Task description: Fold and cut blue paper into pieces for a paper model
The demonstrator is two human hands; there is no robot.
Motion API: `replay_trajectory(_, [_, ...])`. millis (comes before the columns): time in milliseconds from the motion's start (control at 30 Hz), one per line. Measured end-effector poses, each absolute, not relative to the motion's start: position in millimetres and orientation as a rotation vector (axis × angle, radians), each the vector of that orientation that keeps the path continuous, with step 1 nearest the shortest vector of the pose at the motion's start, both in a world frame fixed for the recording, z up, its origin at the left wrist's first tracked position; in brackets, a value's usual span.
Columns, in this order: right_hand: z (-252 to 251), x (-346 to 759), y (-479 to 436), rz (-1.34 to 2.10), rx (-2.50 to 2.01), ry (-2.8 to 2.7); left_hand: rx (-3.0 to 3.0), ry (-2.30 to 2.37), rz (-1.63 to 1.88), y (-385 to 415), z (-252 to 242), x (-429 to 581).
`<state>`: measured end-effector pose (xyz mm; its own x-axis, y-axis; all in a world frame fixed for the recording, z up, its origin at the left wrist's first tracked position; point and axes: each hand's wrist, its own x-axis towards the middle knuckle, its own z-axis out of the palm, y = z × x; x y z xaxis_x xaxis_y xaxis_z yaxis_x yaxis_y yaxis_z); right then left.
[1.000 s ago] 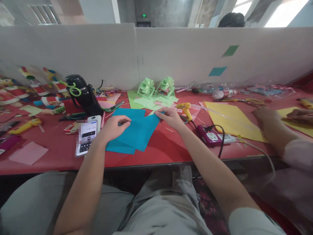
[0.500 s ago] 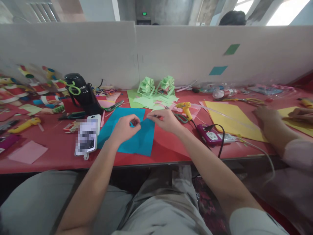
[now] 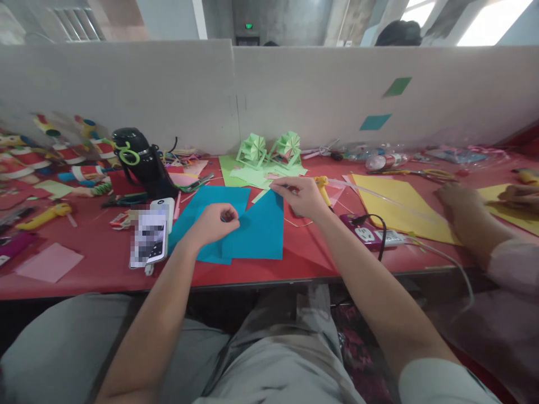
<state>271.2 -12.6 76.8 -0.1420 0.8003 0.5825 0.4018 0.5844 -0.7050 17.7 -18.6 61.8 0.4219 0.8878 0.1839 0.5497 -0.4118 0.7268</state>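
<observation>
A blue sheet of paper (image 3: 256, 235) is tilted up between my hands, overlapping more blue paper (image 3: 229, 195) that lies on the red table. My right hand (image 3: 301, 196) pinches its upper right corner. The curled fingers of my left hand (image 3: 217, 224) close on its left edge, thumb and forefinger together. Just beyond my hands, two light green folded-paper models (image 3: 252, 148) stand on green paper. Behind my right hand a yellow hot glue gun (image 3: 323, 189) is partly hidden.
A phone (image 3: 154, 233) and a black bottle (image 3: 137, 157) stand to the left. On the right are a purple power socket (image 3: 357, 230) with cables and yellow paper (image 3: 400, 205). A co-worker's arm (image 3: 467, 213) rests beyond it. A white partition (image 3: 147, 84) borders the back.
My right hand has moved right and slightly up, drawing the blue sheet's corner along with it. My left hand has shifted only slightly and stays curled.
</observation>
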Motion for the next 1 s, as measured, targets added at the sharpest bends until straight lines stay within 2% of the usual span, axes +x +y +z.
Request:
replay_trajectory(267, [81, 289, -7, 0.408, -1.081, -1.617, 2.109, 1.303, 0.751, -7, 53, 2])
replay_trajectory(433, [96, 301, -14, 0.164, -1.074, -1.555, 2.099, 1.401, 0.853, 1, 48, -8])
replay_trajectory(533, [103, 294, -27, -0.074, -0.975, -1.524, 1.856, 1.302, 0.931, -1, 54, -4])
replay_trajectory(600, [103, 282, -38, -0.154, -0.855, -1.663, 1.513, 1.070, 0.995, -4, 59, 3])
replay_trajectory(700, [92, 258, -54, -0.025, -0.598, -2.022, 1.105, 0.833, 1.047, -7, 60, 15])
replay_trajectory(867, [69, 244, -63, 0.491, -0.597, -2.417, 0.913, 0.986, 1.288, -1, 44, 25])
replay_trajectory(933, [61, 249, -52, 0.700, -0.695, -2.327, 0.900, 0.979, 1.325, 2, 38, 25])
replay_trajectory(1000, [54, 254, -35, 0.752, -0.951, -2.001, 0.898, 0.932, 1.349, 5, 33, 26])
